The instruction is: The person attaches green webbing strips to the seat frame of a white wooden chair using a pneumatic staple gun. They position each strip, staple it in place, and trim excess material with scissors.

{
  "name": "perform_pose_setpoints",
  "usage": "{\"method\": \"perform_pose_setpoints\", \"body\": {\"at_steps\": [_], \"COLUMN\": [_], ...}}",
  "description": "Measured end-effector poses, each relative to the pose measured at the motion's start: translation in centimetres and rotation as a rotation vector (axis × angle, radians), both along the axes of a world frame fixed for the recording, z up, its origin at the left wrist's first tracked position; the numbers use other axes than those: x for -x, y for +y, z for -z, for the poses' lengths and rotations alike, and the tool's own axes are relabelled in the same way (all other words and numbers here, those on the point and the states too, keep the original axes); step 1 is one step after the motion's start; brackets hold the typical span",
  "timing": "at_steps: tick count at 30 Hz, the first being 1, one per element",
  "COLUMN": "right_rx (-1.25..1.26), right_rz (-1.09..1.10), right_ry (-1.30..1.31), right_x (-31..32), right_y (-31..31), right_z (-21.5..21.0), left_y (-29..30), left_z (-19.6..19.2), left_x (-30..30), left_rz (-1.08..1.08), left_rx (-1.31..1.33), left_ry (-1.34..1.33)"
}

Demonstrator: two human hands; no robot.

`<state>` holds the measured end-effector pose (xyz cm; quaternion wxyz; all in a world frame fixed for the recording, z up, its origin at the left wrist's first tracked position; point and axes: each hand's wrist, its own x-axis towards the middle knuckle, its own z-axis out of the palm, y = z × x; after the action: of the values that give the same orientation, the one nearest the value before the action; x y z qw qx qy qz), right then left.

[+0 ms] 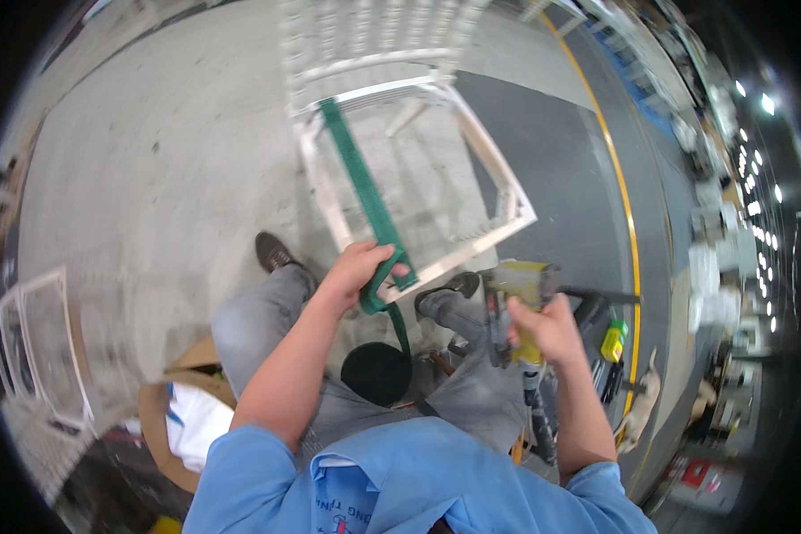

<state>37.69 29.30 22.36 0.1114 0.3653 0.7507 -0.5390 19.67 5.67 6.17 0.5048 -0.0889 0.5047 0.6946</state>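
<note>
In front of me stands a white chair frame with an open seat and a spindled back. A green webbing strap runs across the seat opening from the back rail to the front rail. My left hand is closed on the strap's folded near end at the front rail's left corner. From there the strap drops to a dark green roll between my legs. My right hand grips a yellow staple gun, blurred by motion, right of the frame and apart from it. A hose joins its handle.
A second white chair frame is at the far left. Beside my left leg is a cardboard box with white material inside. On the right are a yellow-green box, a light-coloured dog and a yellow floor line.
</note>
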Motion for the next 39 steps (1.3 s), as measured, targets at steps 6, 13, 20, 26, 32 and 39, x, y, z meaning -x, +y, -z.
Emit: {"method": "perform_pose_setpoints", "body": {"at_steps": [6,13,20,26,32,39], "right_rx": [-0.083,0.296,0.096,-0.650,-0.699,-0.083], "right_rz": [0.656,1.006,0.836,0.490,0.691,0.984], "right_ry": [0.226,0.103,-0.120,-0.535,-0.614,-0.080], "right_x": [-15.2,-29.6,-33.0,-37.9,-46.4,-49.2], "right_y": [11.3,18.0,18.1,16.1,13.5,12.7], "right_z": [-4.2,5.3,10.6,7.3,12.8,10.7], "left_y": [0.5,2.3,5.2,5.6,2.1,-4.0], "left_z": [0.5,2.5,3.7,4.4,3.7,0.5], "left_x": [-5.9,-10.4,-12.3,-12.1,-14.3,-15.9], "left_rz": [0.204,-0.062,-0.489,-0.660,-0.735,-0.531], "left_rx": [-0.009,-0.041,-0.274,-0.335,-0.234,0.089], "left_ry": [0.025,-0.163,-0.276,-0.413,-0.360,-0.419]}}
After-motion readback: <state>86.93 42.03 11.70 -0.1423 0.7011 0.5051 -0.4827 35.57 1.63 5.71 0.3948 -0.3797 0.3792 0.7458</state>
